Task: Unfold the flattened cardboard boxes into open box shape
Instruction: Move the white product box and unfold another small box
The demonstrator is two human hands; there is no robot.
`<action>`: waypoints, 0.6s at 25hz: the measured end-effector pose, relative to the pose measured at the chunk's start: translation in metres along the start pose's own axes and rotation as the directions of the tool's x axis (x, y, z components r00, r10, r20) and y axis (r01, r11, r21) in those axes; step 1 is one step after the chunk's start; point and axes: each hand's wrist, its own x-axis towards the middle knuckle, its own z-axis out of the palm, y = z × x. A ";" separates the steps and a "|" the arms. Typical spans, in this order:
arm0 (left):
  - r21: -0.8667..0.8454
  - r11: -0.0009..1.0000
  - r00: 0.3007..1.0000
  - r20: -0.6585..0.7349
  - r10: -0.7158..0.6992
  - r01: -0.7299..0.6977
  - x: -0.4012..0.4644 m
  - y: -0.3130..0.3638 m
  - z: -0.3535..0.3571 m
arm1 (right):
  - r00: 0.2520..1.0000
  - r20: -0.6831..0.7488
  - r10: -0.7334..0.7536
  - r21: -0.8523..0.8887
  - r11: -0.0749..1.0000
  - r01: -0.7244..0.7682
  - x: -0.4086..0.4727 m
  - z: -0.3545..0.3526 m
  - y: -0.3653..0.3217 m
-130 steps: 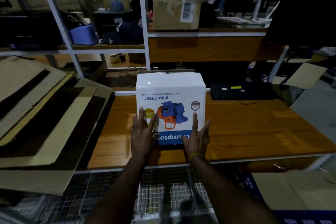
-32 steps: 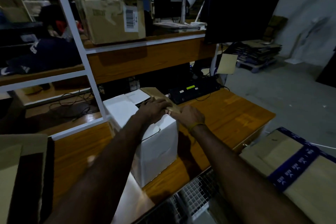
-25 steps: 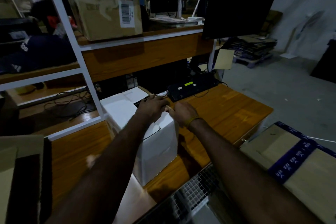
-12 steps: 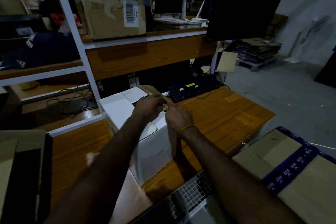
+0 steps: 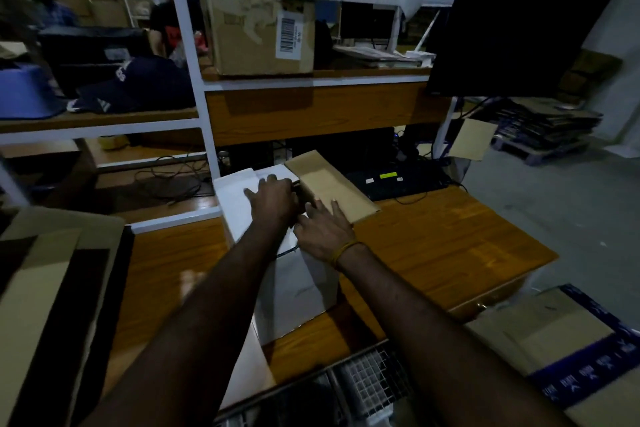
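A white cardboard box [image 5: 294,291] stands upright on the wooden table [image 5: 433,246]. Its brown inner flap [image 5: 329,184] is folded out to the right at the top. My left hand [image 5: 273,198] lies flat on the white top flap with fingers spread. My right hand [image 5: 322,225] rests with straight fingers on the near end of the brown flap. A yellow band sits on my right wrist.
Flattened cardboard sheets [image 5: 45,288] are stacked at the left. A flattened box with blue tape [image 5: 571,357] lies at the lower right. A black device [image 5: 398,180] sits behind the box. White shelving [image 5: 194,80] holds a brown carton [image 5: 259,35]. A wire basket [image 5: 363,388] is below the table edge.
Both hands have opened out from pinching at the box top. The brown flap has swung out to the right and now shows fully. The left hand has slid onto the white flap.
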 end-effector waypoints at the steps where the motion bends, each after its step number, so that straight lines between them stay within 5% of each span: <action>1: -0.003 1.000 0.999 0.028 -0.021 0.021 0.000 -0.001 -0.002 | 0.999 0.020 -0.039 -0.021 0.999 0.039 0.003 -0.001 0.000; 10: -0.011 0.998 0.994 0.083 -0.067 0.068 0.012 -0.030 -0.052 | 0.964 -0.119 -0.237 0.257 0.931 0.261 0.007 -0.013 -0.022; 15: 0.036 0.990 0.990 -0.007 -0.138 0.138 -0.002 -0.059 -0.084 | 0.944 0.001 -0.331 0.287 0.904 0.317 0.028 -0.019 -0.048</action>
